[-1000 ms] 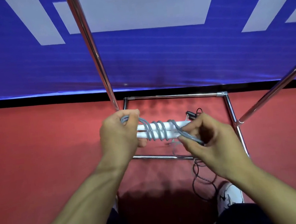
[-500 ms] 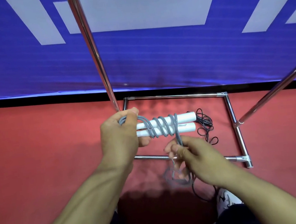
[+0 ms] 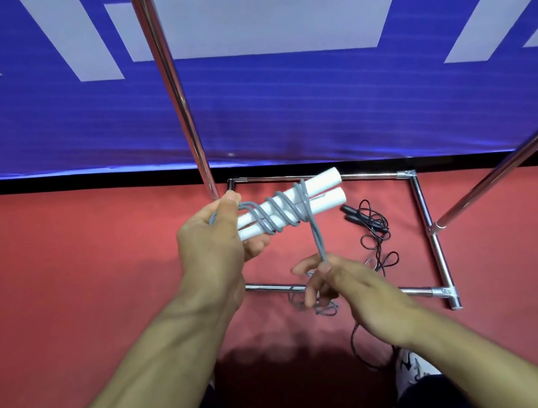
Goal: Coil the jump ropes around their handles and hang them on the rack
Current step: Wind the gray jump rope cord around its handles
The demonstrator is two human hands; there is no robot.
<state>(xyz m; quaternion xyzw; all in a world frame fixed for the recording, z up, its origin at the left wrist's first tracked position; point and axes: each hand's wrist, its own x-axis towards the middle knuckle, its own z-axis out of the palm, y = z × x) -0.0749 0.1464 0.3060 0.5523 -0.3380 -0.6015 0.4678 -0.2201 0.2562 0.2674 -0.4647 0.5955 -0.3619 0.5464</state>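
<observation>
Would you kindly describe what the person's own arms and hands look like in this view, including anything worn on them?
Both forearms are bare right down to the frame's lower edge: no sleeves show. The left hand and the right hand wear no gloves, and no rings, watch, wristband or markings are visible on them. The fingernails that show look short and unpainted.

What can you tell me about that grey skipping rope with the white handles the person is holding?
The grey jump rope with two white cylindrical handles looks like a rubbery cord on smooth plastic grips. The handles lie side by side, tilted up to the right, gripped at their lower-left ends by the left hand. About four or five turns of cord bind them together. From the wrap a taut strand runs down to the right hand, which pinches it. The leftover cord lies in loose loops on the red floor below.
</observation>
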